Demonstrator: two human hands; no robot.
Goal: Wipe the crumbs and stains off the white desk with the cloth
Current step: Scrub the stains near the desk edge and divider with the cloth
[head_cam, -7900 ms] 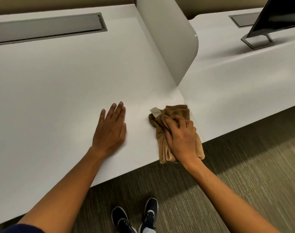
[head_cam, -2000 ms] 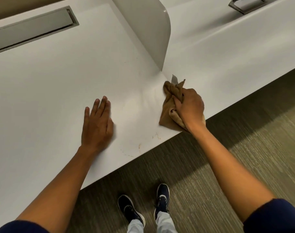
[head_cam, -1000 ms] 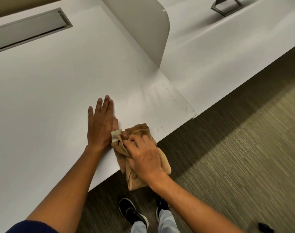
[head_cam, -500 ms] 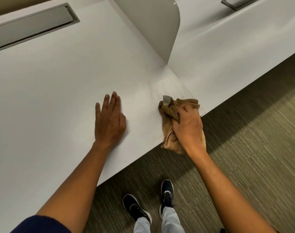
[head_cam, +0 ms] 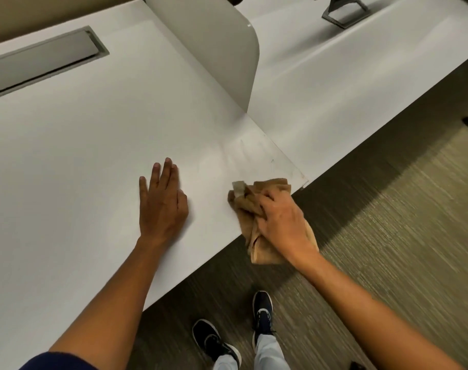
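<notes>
— Carpeted floor (head_cam: 387,249) is seen nearest, under the white desk (head_cam: 80,156) edge. Where is the cloth (head_cam: 254,206) held?

— At the near edge, bunched under the right hand (head_cam: 280,222), whose fingers (head_cam: 264,202) are curled closed on it; its lower end is draped off the desk.

— And the left hand (head_cam: 162,206)?

— It is laid flat and empty just left of the cloth.

— What remains?

— Faint smears (head_cam: 243,153) are judged to lie just beyond the cloth, toward the divider (head_cam: 222,49); the right hand is nearer.

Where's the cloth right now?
Under the right hand, the cloth sits bunched at the desk's front edge near the right corner, partly overhanging.
</notes>
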